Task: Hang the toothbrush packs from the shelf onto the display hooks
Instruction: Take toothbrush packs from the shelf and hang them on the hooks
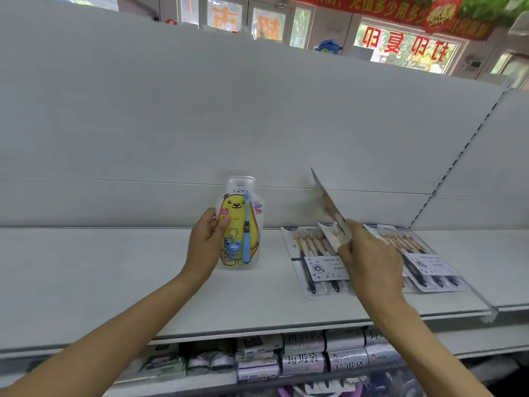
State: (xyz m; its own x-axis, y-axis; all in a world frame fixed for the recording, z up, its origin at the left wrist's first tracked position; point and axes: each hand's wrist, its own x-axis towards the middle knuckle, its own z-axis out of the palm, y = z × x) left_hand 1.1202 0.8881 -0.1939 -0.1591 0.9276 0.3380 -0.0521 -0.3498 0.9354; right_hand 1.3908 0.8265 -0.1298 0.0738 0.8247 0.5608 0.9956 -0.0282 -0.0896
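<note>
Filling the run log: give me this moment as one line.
left hand: holds bear toothbrush pack upright | right hand: lifts multi-brush pack tilted | shelf: two flat packs | hooks: unseen

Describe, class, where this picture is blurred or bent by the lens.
Head view: the pack in the right hand is motion-smeared; the bear toothbrush pack in the left hand stays sharp; wide-angle lens bows the shelf edge; window signs behind are soft.

One yellow bear children's toothbrush pack (239, 224) at the left fingers; one multi-brush pack (329, 207) raised in the right fingers; three more multi-brush packs (312, 262) lie beneath them.
</note>
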